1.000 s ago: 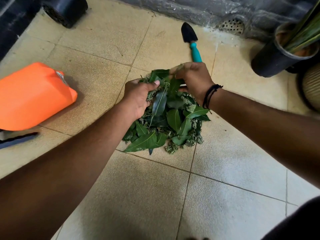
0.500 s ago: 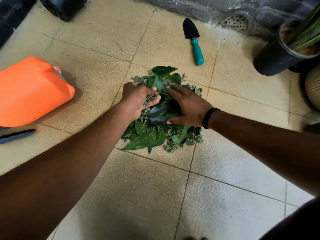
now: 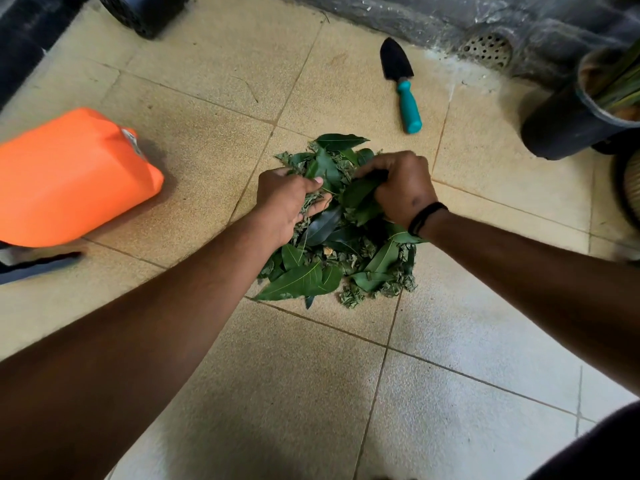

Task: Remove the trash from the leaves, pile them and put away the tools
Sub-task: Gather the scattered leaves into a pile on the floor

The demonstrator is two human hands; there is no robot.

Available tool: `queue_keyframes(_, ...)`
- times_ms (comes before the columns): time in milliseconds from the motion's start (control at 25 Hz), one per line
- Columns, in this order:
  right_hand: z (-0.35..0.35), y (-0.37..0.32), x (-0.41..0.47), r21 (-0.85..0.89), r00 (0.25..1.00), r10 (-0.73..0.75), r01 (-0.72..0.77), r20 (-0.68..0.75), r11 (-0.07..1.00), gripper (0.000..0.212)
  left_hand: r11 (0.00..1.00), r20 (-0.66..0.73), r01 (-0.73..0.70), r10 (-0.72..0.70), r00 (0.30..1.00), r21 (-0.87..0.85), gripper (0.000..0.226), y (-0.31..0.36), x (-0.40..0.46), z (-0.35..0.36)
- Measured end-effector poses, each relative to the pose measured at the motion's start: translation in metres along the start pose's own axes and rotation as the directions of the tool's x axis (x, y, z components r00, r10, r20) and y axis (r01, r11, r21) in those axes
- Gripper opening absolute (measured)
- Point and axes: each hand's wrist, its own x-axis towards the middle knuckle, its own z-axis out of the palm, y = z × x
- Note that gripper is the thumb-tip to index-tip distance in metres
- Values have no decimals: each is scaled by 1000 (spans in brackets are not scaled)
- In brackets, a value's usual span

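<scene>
Flanking leaf pile [image 3: 332, 258]: jerrycan [image 3: 69, 178], trowel [image 3: 401, 84].

A single wide-angle view looks from the person's head, forward and steeply down onto the tiled floor [image 3: 311, 393]. Both forearms reach in from the bottom corners toward mid-frame, near the lens. The wall base [image 3: 433, 19] runs along the top edge. Straight tile joints bend toward the frame's edges.
</scene>
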Motion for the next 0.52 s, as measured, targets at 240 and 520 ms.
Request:
queue_keyframes(240,-2,-21,12,647,947,117,-292,300,704,28,999,37,0,1,999,-43,34,-8,8,2)
queue_keyframes(520,20,-16,-2,45,984,-169,166,54,985,29,980,214,101,-62,975,-174,23,6,-12,10)
